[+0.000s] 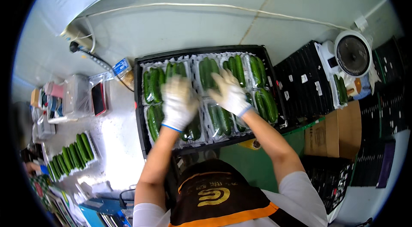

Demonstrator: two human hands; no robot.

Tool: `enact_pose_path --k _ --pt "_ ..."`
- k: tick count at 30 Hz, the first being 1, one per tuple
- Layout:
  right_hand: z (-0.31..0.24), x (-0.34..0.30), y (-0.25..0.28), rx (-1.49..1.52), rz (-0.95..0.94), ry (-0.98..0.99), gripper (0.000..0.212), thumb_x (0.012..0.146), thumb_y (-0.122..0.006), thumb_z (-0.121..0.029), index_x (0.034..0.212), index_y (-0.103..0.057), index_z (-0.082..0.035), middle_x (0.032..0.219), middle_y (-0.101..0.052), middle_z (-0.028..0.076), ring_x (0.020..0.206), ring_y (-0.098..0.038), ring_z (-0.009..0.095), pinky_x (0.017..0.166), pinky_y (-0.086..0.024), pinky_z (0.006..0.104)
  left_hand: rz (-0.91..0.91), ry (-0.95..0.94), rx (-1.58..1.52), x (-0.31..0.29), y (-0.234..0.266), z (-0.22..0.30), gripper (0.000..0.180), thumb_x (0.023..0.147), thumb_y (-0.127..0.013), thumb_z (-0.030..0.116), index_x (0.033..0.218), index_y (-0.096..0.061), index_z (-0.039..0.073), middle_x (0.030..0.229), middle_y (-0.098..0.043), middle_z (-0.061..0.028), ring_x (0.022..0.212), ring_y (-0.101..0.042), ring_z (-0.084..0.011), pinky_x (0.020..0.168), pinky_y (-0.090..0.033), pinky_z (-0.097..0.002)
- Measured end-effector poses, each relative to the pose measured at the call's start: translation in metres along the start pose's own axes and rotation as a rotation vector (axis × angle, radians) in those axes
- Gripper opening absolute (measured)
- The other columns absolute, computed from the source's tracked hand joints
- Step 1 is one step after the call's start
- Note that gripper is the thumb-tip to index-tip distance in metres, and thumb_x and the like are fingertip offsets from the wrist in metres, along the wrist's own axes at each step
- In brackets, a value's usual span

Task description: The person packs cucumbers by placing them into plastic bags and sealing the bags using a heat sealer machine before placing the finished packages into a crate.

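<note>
A black crate (201, 50) lined with white padding holds clear-wrapped packs of green cucumbers set side by side. My left hand (178, 104), in a white glove with a blue cuff, is over the packs in the left half; motion smears its fingers. My right hand (231, 95), gloved in white too, spreads its fingers over the middle packs beside a cucumber pack (208, 72). Whether either palm touches the wrap cannot be told. Another wrapped pack (266, 105) lies in the right column of the crate, apart from both hands.
Left, a metal table (118, 128) carries a tray of cucumbers (72, 155), a phone (98, 99) and plastic tubs (77, 96). Right are stacked black crates (302, 83), a round fan (352, 53) and a cardboard box (339, 130). A co-worker's hand (32, 167) shows far left.
</note>
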State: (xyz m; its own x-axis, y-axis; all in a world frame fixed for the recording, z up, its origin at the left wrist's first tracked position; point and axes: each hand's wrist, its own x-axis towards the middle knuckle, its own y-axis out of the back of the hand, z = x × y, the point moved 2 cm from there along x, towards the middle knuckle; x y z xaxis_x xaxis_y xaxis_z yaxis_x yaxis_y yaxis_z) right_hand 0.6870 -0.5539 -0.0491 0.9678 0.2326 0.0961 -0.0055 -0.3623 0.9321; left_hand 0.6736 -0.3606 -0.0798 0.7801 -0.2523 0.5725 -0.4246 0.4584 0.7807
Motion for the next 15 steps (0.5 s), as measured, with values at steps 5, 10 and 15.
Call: enact_pose_path --k 5,10,15 --pt "0.017 0.055 -0.063 -0.137 0.017 -0.035 0.070 0.085 -0.055 -0.045 0.140 -0.034 -0.006 0.147 -0.028 0.024 0.138 -0.021 0.043 0.110 -0.023 0.0533 -0.257 0.221 0.262 -0.002 0.005 -0.094 0.060 0.085 -0.059 0.037 0.132 -0.044 0.003 0.138 -0.037 -0.0276 0.127 -0.035 -0.0463 0.106 -0.026 -0.0541" --pt "0.020 0.059 -0.076 -0.090 0.014 -0.041 0.068 0.085 -0.057 -0.039 0.141 -0.033 -0.009 0.147 -0.029 0.020 0.136 -0.025 0.040 0.107 -0.028 0.0524 -0.281 0.232 0.230 -0.013 -0.017 -0.111 0.061 0.090 -0.053 0.039 0.138 -0.037 0.004 0.139 -0.034 -0.0304 0.127 -0.035 -0.0473 0.104 -0.032 -0.0505" --pt "0.030 0.039 -0.020 -0.134 -0.104 -0.030 0.070 0.089 -0.047 -0.047 0.142 -0.030 -0.005 0.148 -0.025 0.025 0.138 -0.023 0.039 0.110 -0.026 0.0504 -0.292 0.267 0.090 -0.015 0.018 -0.094 0.057 0.089 -0.057 0.031 0.136 -0.040 0.003 0.136 -0.038 -0.0320 0.124 -0.039 -0.0477 0.103 -0.034 -0.0494"
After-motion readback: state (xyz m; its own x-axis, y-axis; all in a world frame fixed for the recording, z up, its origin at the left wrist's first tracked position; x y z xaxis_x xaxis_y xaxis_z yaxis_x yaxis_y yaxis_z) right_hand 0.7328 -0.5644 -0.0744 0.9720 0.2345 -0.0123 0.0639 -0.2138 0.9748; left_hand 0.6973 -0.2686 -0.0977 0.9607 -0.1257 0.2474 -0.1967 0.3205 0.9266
